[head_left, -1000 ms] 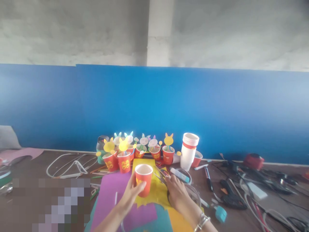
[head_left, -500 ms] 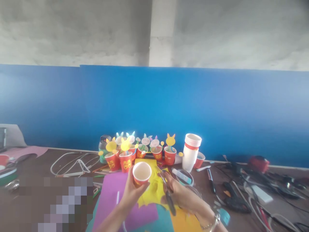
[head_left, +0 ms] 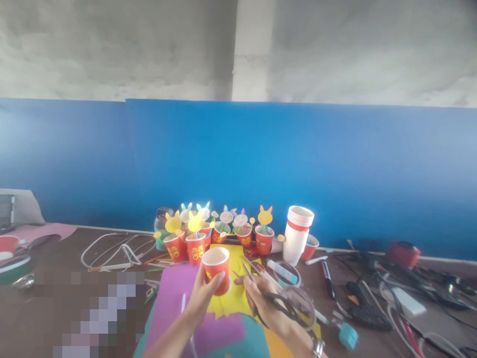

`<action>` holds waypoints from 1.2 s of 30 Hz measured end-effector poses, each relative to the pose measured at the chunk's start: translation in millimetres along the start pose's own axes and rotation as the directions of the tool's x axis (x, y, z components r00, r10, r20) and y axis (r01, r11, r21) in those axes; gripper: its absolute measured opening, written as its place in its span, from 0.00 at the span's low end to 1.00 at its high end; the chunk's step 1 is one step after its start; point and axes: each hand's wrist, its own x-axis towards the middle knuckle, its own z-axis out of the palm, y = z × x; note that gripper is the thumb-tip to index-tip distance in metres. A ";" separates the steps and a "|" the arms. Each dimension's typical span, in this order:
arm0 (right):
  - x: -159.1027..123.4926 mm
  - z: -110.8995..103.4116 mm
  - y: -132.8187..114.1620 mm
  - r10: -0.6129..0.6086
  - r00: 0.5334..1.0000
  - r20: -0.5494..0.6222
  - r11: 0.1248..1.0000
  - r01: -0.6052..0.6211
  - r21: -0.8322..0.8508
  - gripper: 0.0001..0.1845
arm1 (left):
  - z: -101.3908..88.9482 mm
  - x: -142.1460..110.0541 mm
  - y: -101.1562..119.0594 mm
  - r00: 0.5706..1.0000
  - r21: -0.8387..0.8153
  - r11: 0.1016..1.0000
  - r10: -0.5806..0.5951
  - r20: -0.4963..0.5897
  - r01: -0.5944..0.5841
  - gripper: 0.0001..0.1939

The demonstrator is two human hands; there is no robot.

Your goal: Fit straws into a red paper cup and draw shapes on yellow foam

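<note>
A red paper cup [head_left: 216, 273] with a white inside is gripped by my left hand [head_left: 203, 296], its mouth tilted slightly toward me. My right hand [head_left: 263, 298] holds dark-handled scissors [head_left: 281, 306]; their blades stand parted and point at the cup, a small gap away. Beneath both hands lie yellow paper [head_left: 238, 298] with a ragged cut edge, purple paper [head_left: 175, 288] and teal paper [head_left: 253, 343]. Behind them stands a group of red cups [head_left: 196, 248] topped with paper animal faces [head_left: 265, 217].
A tall stack of white paper cups [head_left: 294, 243] stands at the back right. Markers [head_left: 285, 272], a black glue gun [head_left: 367, 308] and tangled cables [head_left: 395, 318] lie to the right. White cords [head_left: 126, 253] and a teal bottle [head_left: 161, 238] are at left. A blue partition [head_left: 238, 159] rises behind.
The cup has tipped from mouth toward me to more upright, showing its red side. The scissors have swung round from pointing away to pointing left at the cup, blades parted.
</note>
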 end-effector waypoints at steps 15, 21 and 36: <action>-4.9 8.2 -1.1 -0.017 0.998 0.054 1.000 0.017 -0.011 0.32 | 6.6 -3.9 11.5 0.997 0.109 0.993 -0.052 0.059 0.046 0.35; -1.3 12.7 10.7 -0.009 0.999 0.048 0.999 0.006 0.054 0.32 | 8.6 -3.7 12.7 0.997 0.125 0.990 -0.066 0.051 0.059 0.36; -11.4 -1.0 -27.4 -0.012 0.992 0.125 0.998 0.004 0.064 0.28 | 10.3 -9.6 21.5 0.977 0.066 0.990 -0.132 0.167 0.122 0.33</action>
